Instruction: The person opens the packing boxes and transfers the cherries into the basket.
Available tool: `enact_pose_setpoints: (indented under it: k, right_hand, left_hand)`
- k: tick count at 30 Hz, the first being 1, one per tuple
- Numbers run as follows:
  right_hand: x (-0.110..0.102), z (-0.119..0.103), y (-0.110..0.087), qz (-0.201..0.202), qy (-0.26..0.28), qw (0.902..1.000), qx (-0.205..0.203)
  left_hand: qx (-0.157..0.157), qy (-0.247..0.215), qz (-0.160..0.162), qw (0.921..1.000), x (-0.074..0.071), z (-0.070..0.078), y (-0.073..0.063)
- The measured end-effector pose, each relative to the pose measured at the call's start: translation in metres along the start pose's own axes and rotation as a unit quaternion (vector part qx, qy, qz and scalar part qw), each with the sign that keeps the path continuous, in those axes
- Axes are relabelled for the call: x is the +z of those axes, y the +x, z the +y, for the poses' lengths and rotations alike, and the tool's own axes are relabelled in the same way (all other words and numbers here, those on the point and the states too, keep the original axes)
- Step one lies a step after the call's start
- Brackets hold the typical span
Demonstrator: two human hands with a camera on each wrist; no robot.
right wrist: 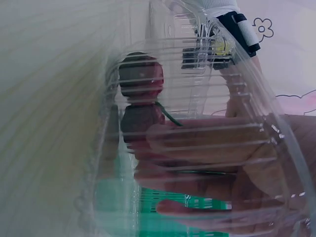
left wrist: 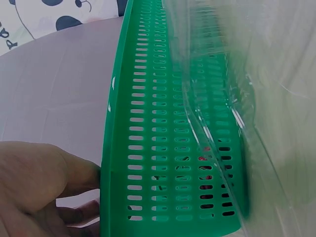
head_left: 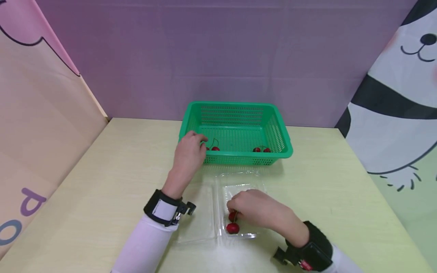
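Observation:
My left hand (head_left: 190, 151) reaches over the front left of the green basket (head_left: 235, 153), fingers bent loosely down beside a pair of cherries (head_left: 215, 148) with thin stems. In the left wrist view its fingertips are hidden behind the basket's rim. My right hand (head_left: 254, 206) is lowered into the clear plastic box (head_left: 250, 235), pinching at the stems of red cherries (head_left: 233, 228). Two cherries (right wrist: 141, 76) show clearly through the box wall in the right wrist view, with a green stem running to the fingers.
Another pair of cherries (head_left: 262, 150) lies at the basket's front right. The box's clear lid (head_left: 198, 223) lies opened flat to the left on the pale wooden table (head_left: 112, 182). A purple cloth wall (head_left: 222, 49) stands right behind the basket.

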State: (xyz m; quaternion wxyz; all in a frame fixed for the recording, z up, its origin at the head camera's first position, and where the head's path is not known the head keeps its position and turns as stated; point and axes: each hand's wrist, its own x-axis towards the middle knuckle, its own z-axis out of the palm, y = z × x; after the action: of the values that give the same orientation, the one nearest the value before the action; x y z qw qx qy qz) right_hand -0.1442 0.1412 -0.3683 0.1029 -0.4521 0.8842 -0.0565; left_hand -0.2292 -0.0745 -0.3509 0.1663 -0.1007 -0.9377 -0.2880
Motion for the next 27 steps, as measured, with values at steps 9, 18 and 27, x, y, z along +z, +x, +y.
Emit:
enact_pose_setpoints:
  k: [9,18,27]
  right_hand:
    - [-0.003,0.001,-0.002,0.023,-0.018,0.9996,-0.006]
    - [-0.008,0.003,-0.006,0.05,-0.022,0.9985,-0.003]
    - [-0.014,0.009,-0.008,0.071,-0.022,0.9972,0.005]
  left_hand:
    - [0.016,0.009,0.013,0.9998,0.001,-0.002,0.001]
    - [0.015,0.004,0.01,0.9998,0.0,0.0,0.0]
    - [0.024,-0.004,0.013,0.9996,0.0,0.001,0.0]
